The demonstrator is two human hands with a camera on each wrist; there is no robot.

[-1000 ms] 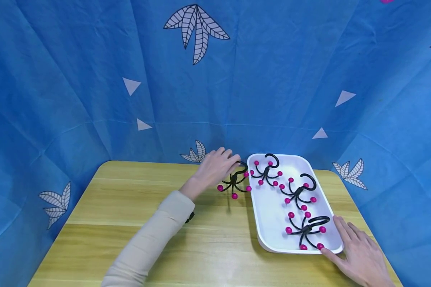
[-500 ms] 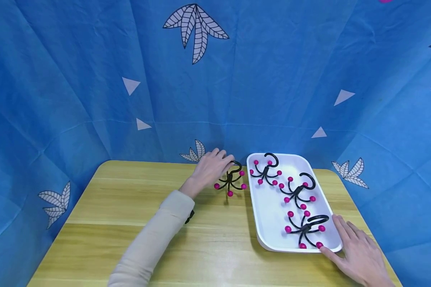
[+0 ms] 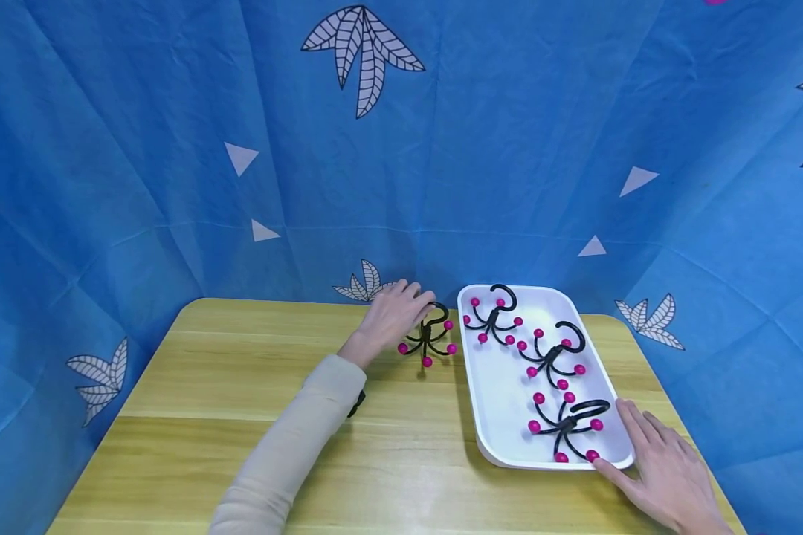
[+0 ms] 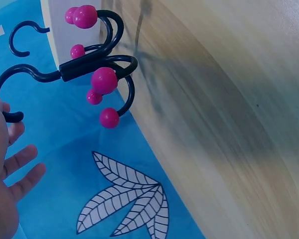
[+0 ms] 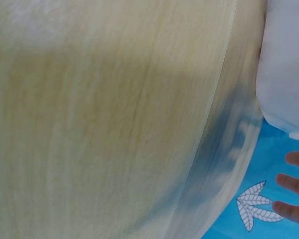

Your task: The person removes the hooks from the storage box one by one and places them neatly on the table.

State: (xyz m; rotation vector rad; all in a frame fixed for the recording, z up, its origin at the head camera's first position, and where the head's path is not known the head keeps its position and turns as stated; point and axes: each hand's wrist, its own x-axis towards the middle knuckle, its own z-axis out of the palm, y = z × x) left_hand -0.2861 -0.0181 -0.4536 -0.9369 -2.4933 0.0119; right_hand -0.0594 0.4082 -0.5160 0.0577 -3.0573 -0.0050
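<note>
**Hook-handled claw massager (image 3: 427,334) has drifted clear of the tray (image 3: 498,405) and mostly stopped**

So the black massager (well, it looks like one: six curved prongs, pink ball tips) was right up against the tray's left wall a second ago, at least as seen from the head. Now there's a small gap. Nearly all of that shift came in the first half second; since then it's barely budged.

My read: it counts as outside the tray for now and hasn't been let go. Its shadow falls apart from the prongs, so I'd guess it's hanging just over the wooden table (image 3: 254,371).

The left hand (image 3: 391,312) has the curved end of the handle, looks like a thumb-and-finger pinch. The wrist view cuts off the exact contact, but the other fingers are fanned out, off the hook.

Three matching massagers sit in the white tray and haven't changed places: far-left one (image 3: 492,318), middle one (image 3: 552,356), near one (image 3: 567,423).

The right hand (image 3: 672,475) hasn't really moved either. Thumb's on the near edge by the corner, fingers stretched along the right side, spaced apart in its wrist view. Seems to be steadying the tray.

Behind it all, a blue leaf-print curtain (image 3: 508,148).
</note>
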